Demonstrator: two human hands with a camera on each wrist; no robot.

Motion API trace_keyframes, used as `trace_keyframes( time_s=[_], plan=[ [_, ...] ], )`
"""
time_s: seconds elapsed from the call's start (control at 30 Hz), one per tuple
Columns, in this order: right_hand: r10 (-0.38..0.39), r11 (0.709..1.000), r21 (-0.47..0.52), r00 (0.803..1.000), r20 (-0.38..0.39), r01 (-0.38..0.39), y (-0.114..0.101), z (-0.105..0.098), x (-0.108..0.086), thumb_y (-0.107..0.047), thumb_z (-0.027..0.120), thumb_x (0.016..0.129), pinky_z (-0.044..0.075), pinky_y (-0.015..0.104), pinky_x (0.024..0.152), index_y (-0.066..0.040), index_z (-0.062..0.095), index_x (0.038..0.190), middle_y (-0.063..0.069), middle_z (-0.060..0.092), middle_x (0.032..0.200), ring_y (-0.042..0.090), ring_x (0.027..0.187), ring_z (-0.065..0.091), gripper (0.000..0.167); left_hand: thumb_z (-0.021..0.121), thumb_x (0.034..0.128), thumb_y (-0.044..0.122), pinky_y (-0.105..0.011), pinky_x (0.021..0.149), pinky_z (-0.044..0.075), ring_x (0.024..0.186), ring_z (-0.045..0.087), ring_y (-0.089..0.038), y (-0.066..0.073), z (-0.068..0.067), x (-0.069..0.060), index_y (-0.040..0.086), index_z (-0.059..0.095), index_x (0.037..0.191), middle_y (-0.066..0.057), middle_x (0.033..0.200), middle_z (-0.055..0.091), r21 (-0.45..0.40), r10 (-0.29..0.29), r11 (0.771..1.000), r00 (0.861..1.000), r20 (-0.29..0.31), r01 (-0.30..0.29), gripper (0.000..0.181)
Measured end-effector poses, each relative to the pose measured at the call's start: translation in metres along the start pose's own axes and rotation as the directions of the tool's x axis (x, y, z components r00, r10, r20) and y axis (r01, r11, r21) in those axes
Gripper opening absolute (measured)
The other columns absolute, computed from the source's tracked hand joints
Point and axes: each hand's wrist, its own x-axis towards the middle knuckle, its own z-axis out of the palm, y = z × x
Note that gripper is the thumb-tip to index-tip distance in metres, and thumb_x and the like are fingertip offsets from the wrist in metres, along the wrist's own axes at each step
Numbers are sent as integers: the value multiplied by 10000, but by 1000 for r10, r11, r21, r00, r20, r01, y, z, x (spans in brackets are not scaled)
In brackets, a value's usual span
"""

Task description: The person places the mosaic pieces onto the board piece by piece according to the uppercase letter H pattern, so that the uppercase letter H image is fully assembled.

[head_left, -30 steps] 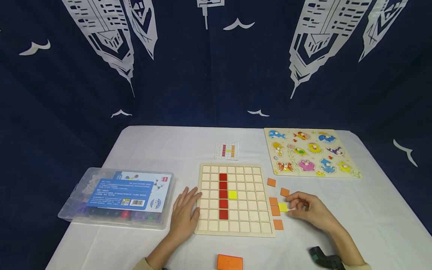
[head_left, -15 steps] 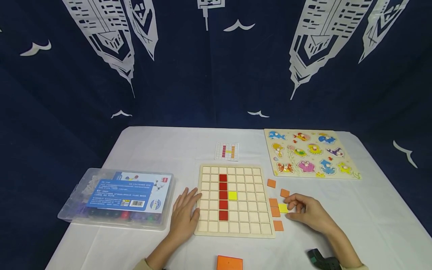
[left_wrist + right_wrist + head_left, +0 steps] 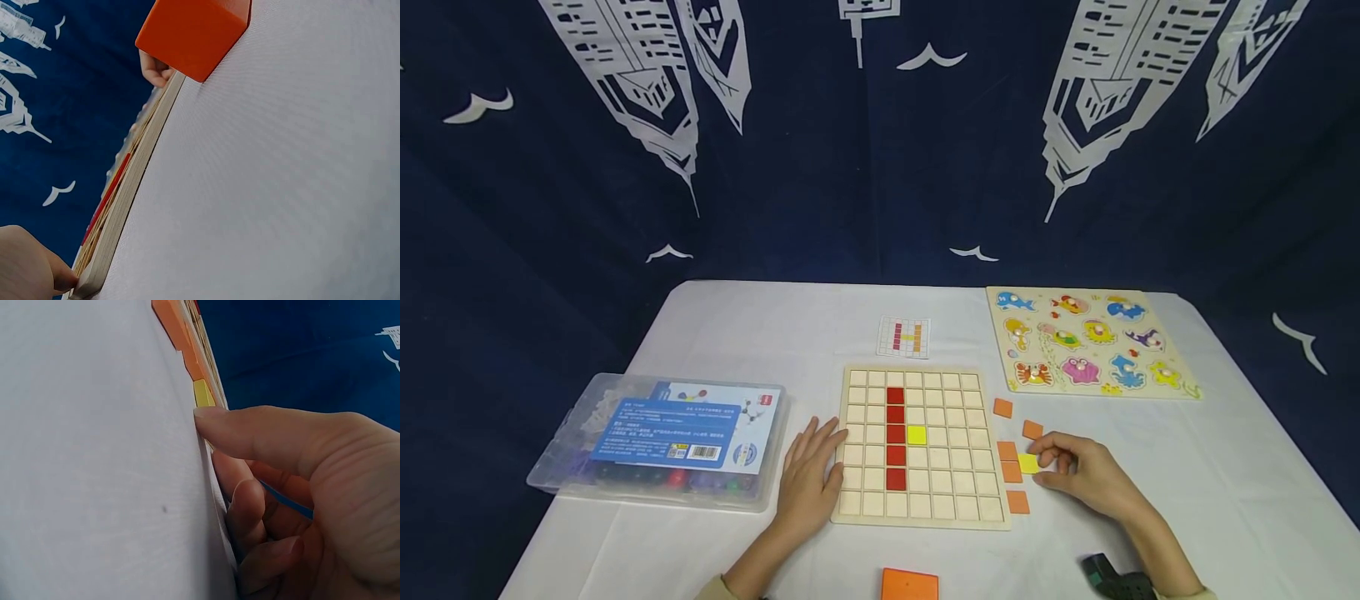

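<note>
In the head view, your left hand (image 3: 807, 479) lies with fingers extended, grasping nothing, at the left edge of the grid board (image 3: 943, 481), while your right hand (image 3: 1090, 475) pinches the right end of the loose yellow tile (image 3: 1027, 464), which is just beside the orange tiles (image 3: 1011, 472). In the left wrist view, your thumb touches the board near its corner, and the orange block (image 3: 194, 37) appears at the top. In the right wrist view, your right thumb is against the yellow tile, with the other fingers curled below it.
</note>
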Motion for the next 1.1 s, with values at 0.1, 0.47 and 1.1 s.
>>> trace_keyframes(
  time_s=[0.1,0.47,1.1],
  plan=[
    [6,1000,-9,1000,9,-6,0,0,1,-55,815,735,384,219,542,-86,689,1000,-28,581,778,59,618,451,295,599,869,15,-549,1179,158,1449,287,-391,0,0,-1,14,584,1295,-137,1469,489,1,2,1000,1000,-2,-2,427],
    [8,1000,-14,1000,0,-8,-5,-6,1,-37,805,745,424,202,557,-65,676,973,-8,565,762,51,653,479,263,595,874,16,-546,1179,154,1448,285,-396,0,0,0,10,581,1297,-146,1468,488,-7,7,1000,1000,-6,-7,423],
    [-127,991,-23,989,70,129,-80,15,56,-82,807,754,376,201,533,-74,654,914,-30,576,718,76,602,446,222,597,875,18,-562,1179,151,1451,279,-394,-1,0,0,15,581,1299,-146,1471,484,-15,-2,1000,1000,3,2,425]
  ],
)
